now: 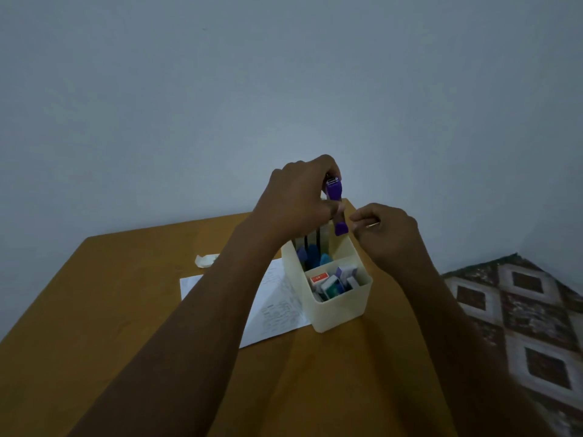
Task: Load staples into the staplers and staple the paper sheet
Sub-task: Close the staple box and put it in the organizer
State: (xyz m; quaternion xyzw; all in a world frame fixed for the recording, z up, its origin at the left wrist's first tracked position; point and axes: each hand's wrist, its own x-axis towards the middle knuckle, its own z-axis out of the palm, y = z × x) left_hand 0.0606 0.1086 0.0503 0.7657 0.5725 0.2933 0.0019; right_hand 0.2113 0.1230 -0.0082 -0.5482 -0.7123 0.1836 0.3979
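- The left hand is raised above the far end of a pale plastic box, its fingers wrapped around a purple stapler and holding it roughly upright.
- The stapler's metal end points up beside the knuckles; its lower purple end hangs just above the box's rear compartment.
- The right hand sits just to the right of the stapler's lower end, its fingers pressed together in a pinch. Something thin and light shows at the fingertips, too small to identify.
- The two hands are close together but do not clearly touch.
- The box stands on a brown wooden surface and is split into compartments. The near one holds several small staple boxes, one with a red label, others in teal and white.
- The far compartment holds dark upright items and blue and purple shapes, too dim to name.
- A printed paper sheet lies flat on the surface, its right edge tucked under or against the box and partly covered by the left forearm.
- A small crumpled white scrap lies on the surface beyond the sheet, well apart from the box.
- A patterned floor shows to the right of the surface, and a plain wall rises behind it.
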